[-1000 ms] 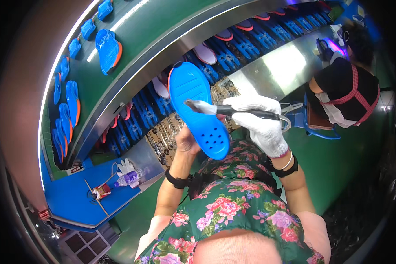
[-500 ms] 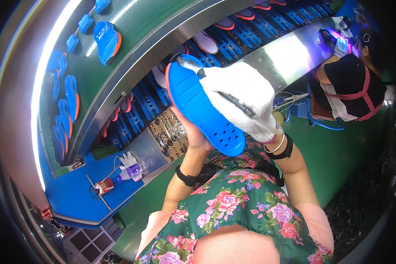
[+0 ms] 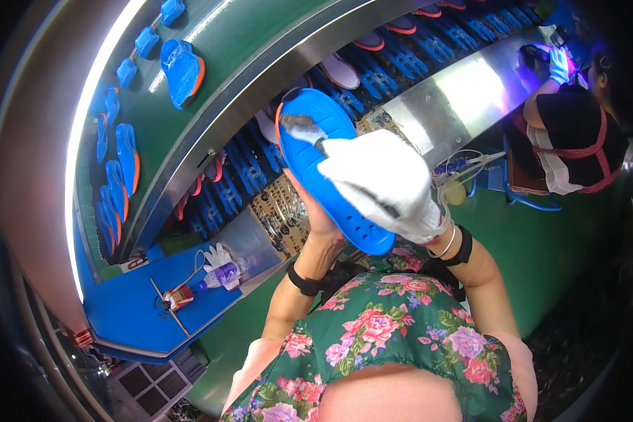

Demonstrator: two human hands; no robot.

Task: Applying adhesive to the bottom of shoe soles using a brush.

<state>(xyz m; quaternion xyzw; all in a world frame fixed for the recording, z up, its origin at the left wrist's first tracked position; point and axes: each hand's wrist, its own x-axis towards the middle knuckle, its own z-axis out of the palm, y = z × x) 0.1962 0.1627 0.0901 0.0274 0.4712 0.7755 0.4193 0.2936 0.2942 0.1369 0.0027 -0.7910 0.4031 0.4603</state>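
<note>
My bare left hand [image 3: 318,212] supports a blue shoe sole [image 3: 315,163] from beneath and along its left side, with its fingers mostly hidden under it. The sole is tilted in front of my chest, with an orange edge on its left and small holes at the near end. In a white glove, my right hand [image 3: 383,184] grips a brush [image 3: 306,130] over the sole. Its dark, pale-tipped bristles lie across the far part of the sole's face, while the glove hides the handle.
Blue soles [image 3: 124,158] sit on the green belt [image 3: 260,39] at left. Behind it, shoes stand on a rack of blue holders [image 3: 408,60]. A bottle [image 3: 221,274] and a small red container [image 3: 181,297] are on the blue side table [image 3: 130,302]. A co-worker [image 3: 573,133] sits at right.
The brush has moved from the sole's far rim inward onto its face, toward me. My right hand came down slightly with it; the left still holds the sole.
</note>
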